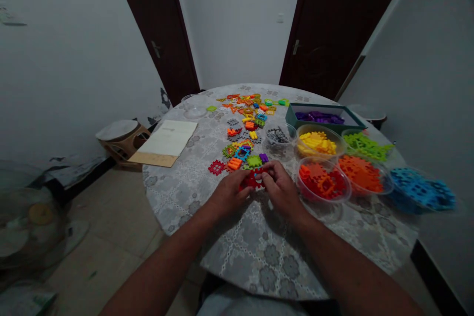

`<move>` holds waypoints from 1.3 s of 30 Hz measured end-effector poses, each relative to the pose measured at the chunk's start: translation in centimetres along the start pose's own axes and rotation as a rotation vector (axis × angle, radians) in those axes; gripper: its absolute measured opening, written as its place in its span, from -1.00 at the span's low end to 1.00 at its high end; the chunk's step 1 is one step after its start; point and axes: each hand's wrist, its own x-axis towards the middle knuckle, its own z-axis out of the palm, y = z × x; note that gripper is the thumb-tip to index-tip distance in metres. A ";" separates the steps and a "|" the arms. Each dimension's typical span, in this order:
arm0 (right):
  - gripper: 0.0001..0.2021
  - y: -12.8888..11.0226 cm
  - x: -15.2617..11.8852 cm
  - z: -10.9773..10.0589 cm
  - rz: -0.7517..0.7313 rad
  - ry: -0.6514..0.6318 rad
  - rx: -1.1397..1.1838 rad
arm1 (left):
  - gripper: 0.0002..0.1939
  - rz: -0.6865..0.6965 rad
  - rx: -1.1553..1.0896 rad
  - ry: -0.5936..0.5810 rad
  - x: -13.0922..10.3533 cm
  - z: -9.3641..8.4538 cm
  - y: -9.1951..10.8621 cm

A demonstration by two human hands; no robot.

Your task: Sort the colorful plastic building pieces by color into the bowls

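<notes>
Between my two hands is a red plastic interlocking building piece [254, 177] with a toothed edge and a round hole, held just above the table. My left hand [231, 191] is closed on its left side. On its right side the thumb and fingers of my right hand [280, 187] pinch it. Just beyond my hands lie a lime green toothed piece [254, 161], a purple piece [263, 158], an orange piece [234, 164] and a dark red square piece [217, 167]. A blue square frame piece [242, 153] sits a little farther back.
Clear bowls of red pieces [322, 180], orange pieces [361, 174], yellow pieces [316, 143], grey pieces [278, 135], green pieces [366, 146] and blue pieces [422, 188] stand right. A green box [292, 117] holds purple pieces. Mixed pieces [246, 103] lie at the back; a cardboard sheet [170, 137] lies left.
</notes>
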 end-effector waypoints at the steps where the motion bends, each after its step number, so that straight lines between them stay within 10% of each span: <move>1: -0.85 0.1 0.0 0.0 -0.003 -0.001 0.005 | -0.66 -0.008 0.004 -0.020 0.0 -0.1 0.1; 7: -0.76 -0.6 -0.4 -0.1 -0.039 0.123 0.124 | -0.76 -0.106 -0.268 0.165 -0.3 -0.2 -0.2; 15: -0.78 -0.8 -0.1 0.3 -0.003 -0.021 0.139 | -0.56 -0.216 -0.728 0.292 0.5 -0.2 -0.6; 26: -0.82 -2.6 -0.3 0.7 -0.262 -0.077 -0.157 | -0.81 -0.149 -0.534 0.177 0.1 -1.2 -1.1; 31: -0.83 -1.7 -0.3 0.8 -0.121 -0.035 -0.234 | -0.78 -0.144 -0.220 0.379 0.8 -3.0 -2.0; 39: -0.80 -0.7 0.6 -0.3 -0.062 0.131 -0.245 | -0.55 0.153 0.173 0.002 2.4 -1.8 -2.2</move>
